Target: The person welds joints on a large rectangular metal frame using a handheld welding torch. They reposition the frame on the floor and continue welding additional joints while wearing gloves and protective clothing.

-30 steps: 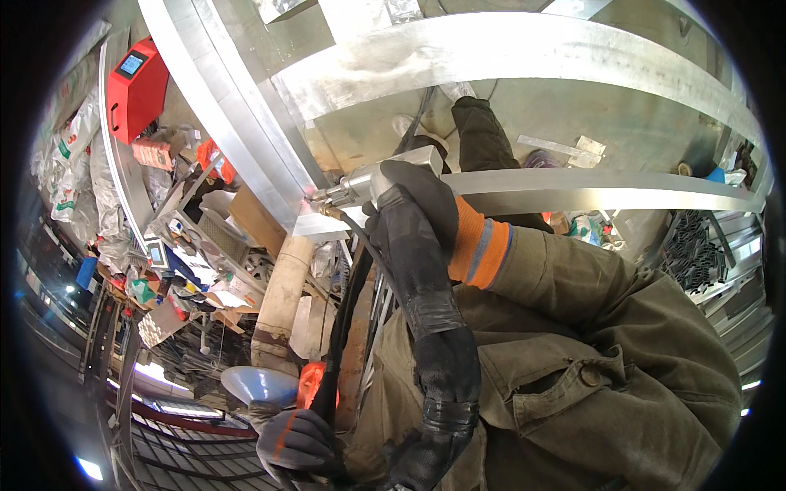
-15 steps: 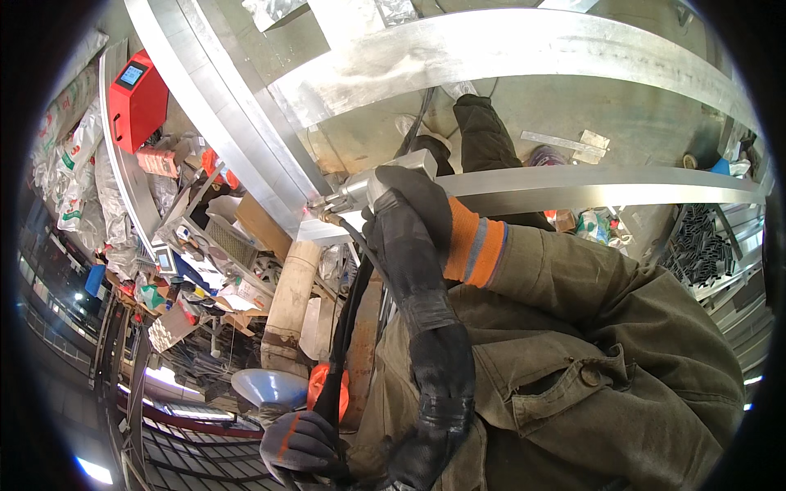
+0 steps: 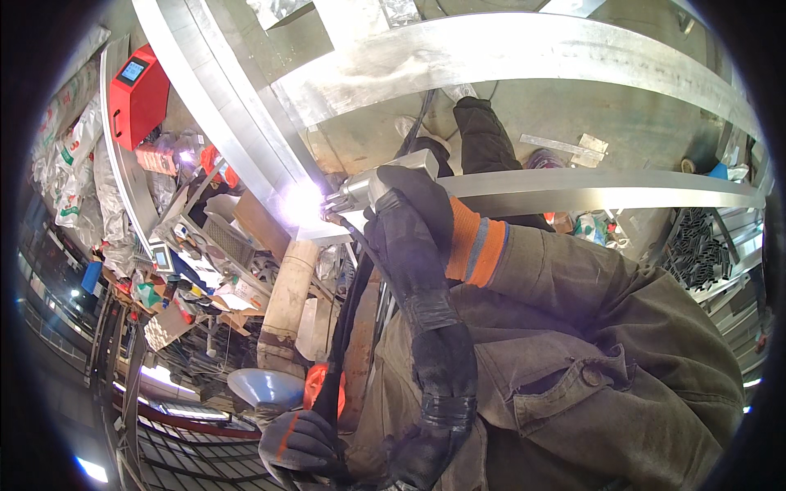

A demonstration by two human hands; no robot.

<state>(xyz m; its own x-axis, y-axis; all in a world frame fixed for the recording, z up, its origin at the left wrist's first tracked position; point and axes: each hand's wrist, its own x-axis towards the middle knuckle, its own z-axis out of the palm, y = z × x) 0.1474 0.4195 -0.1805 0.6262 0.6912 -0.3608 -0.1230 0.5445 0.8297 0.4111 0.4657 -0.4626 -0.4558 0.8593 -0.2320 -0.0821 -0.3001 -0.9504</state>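
My right hand (image 3: 422, 209), in a dark glove with an orange and grey cuff, is closed around a silver welding gun (image 3: 357, 190). A bright white-violet glare (image 3: 301, 203) burns at the gun's tip, against the end of a long aluminium profile (image 3: 237, 110), and hides the contact point. A thick black wrapped hose (image 3: 446, 360) runs from the gun down over my lap. My left hand (image 3: 301, 442), in a grey glove with an orange stripe, is low at the left, with its fingers curled around a thinner black cable (image 3: 332, 389).
Wide metal bars (image 3: 524, 49) cross the far side, and another bar (image 3: 598, 188) extends right. A red box with a screen (image 3: 139, 98) stands left, near plastic bags (image 3: 78, 172). A cardboard tube (image 3: 286, 303) and a pale blue bowl-shaped piece (image 3: 266, 386) lie nearby. Someone's dark-trousered legs (image 3: 483, 131) are beyond.
A bright arc has flared at the gun's tip, where only a small pinkish glow showed before. My hands and the gun have stayed almost in place.
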